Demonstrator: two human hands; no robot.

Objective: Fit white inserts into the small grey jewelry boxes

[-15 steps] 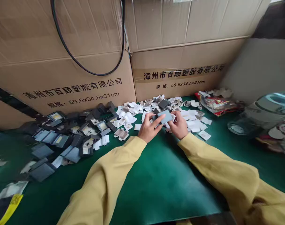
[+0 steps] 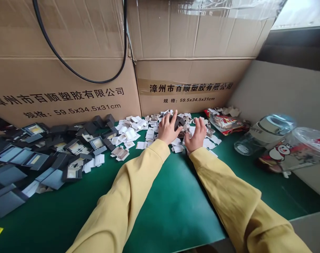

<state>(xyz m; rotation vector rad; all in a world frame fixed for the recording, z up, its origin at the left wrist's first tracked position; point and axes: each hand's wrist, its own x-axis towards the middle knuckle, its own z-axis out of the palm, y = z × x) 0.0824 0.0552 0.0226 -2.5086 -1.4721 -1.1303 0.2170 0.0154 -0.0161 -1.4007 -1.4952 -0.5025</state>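
Observation:
My left hand (image 2: 169, 129) is stretched over the heap of white paper inserts (image 2: 130, 133), fingers apart. Its thumb and fingertips are at a small dark box (image 2: 179, 122), partly hidden behind the hand; I cannot tell whether they touch it. To the right, my right hand (image 2: 197, 135) hovers over the same heap with fingers spread and nothing visible in them. At the left lies a pile of small dark grey boxes (image 2: 53, 177), several with lids up and pale inserts showing. A loose beige insert tray (image 2: 120, 153) sits between pile and heap.
Large cardboard cartons (image 2: 97, 102) wall off the back of the green table (image 2: 173, 200), with a black cable (image 2: 97, 81) hanging in front. At right are a red snack bag (image 2: 225, 123), a clear bottle (image 2: 265, 133) and a plastic cup (image 2: 299, 151).
The grey box held between both hands is no longer in their grip. Both hands have opened and spread over the paper heap. The camera view has turned to the right.

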